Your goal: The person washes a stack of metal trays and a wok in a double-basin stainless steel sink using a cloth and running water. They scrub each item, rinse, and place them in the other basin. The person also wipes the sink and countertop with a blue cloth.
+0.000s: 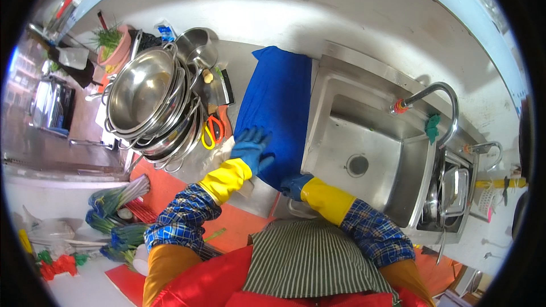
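A blue cloth (279,102) lies spread lengthwise on the steel counter (236,62), beside the left rim of the sink. My left hand (254,149), in a blue rubber glove with a yellow cuff, rests flat on the cloth's left side with its fingers apart. At the near end of the cloth, my right hand (295,185) in a matching glove is curled around the edge; its fingertips are hidden. Scissors (213,131) with yellow and orange handles lie left of my left hand, near a cleaver (219,89).
Steel pots and pans (143,94) stand in a tall stack on the left. To the right is the steel sink (358,136) with a curved faucet (448,98), then a second basin holding dishes (454,192). Bundled scallions (115,209) lie low at left.
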The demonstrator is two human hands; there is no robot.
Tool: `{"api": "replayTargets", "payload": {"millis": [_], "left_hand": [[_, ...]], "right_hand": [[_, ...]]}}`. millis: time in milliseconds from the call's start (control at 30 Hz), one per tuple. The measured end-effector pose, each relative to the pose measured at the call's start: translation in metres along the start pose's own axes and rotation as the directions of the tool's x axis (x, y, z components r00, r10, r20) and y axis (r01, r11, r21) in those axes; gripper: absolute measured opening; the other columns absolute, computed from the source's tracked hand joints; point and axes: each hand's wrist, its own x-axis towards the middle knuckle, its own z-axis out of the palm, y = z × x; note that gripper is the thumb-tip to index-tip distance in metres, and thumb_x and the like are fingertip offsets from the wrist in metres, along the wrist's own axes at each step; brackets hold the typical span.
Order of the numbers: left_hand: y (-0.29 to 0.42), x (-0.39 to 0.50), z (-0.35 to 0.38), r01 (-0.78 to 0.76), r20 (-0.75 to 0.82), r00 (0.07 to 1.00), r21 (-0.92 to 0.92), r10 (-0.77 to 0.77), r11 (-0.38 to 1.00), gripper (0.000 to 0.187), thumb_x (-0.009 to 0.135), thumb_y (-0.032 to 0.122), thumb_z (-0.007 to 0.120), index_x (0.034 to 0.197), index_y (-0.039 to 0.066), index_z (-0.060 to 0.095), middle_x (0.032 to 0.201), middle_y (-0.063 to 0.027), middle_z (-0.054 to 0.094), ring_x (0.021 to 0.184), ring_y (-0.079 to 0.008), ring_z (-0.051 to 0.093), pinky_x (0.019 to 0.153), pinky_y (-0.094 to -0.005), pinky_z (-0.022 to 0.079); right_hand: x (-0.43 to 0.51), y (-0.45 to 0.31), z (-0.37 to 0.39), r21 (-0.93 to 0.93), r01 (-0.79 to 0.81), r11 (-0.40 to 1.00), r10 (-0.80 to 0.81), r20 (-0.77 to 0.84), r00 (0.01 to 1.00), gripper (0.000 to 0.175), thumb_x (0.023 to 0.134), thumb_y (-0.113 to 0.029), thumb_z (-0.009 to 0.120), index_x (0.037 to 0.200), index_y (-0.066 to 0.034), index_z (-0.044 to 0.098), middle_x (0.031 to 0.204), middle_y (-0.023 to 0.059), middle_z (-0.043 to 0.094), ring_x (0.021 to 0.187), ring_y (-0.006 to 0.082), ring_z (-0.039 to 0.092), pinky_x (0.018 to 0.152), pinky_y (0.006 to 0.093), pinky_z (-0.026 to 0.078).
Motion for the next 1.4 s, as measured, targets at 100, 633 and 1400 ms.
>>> {"api": "replayTargets", "payload": {"millis": [100, 633, 1400], "left_hand": [[0.01, -0.016, 0.009, -0.041, -0.009, 0.999, -0.162, 0.04, 0.986, 0.073, 0.091, 0.048, 0.061, 0.15, 0.008, 0.045, 0.157, -0.0235, 0.039, 0.146, -0.0383, 0.036, 0.122, -0.0483, 0.025], [0.11, -0.226, -0.001, 0.366, -0.154, 0.702, -0.76, -0.695, 0.538, 0.045, 0.1, 0.021, 0.059, 0.143, 0.009, 0.055, 0.135, -0.0201, 0.062, 0.125, -0.0379, 0.058, 0.107, -0.042, 0.046], [-0.265, -0.273, 0.043, 0.297, -0.339, 0.474, -0.808, -0.813, 0.509, 0.039, 0.102, 0.036, 0.058, 0.135, 0.015, 0.058, 0.115, -0.0143, 0.071, 0.09, -0.0272, 0.073, 0.072, -0.0356, 0.061]], "right_hand": [[0.001, -0.002, 0.008, -0.09, -0.051, 0.995, 0.051, 0.007, 0.999, 0.025, 0.089, -0.03, 0.067, 0.111, -0.0183, 0.071, 0.109, 0.0113, 0.072, 0.103, 0.0333, 0.068, 0.089, 0.0436, 0.054], [0.063, 0.065, 0.072, 0.385, -0.379, 0.842, 0.375, 0.088, 0.923, 0.032, 0.096, -0.036, 0.056, 0.118, -0.0128, 0.063, 0.124, 0.0104, 0.066, 0.114, 0.0291, 0.062, 0.097, 0.0398, 0.048], [0.004, -0.014, 0.042, 0.152, -0.425, 0.892, 0.451, -0.27, 0.851, 0.04, 0.095, -0.043, 0.057, 0.111, -0.0077, 0.066, 0.109, 0.0254, 0.07, 0.104, 0.043, 0.066, 0.091, 0.0477, 0.051]]}}
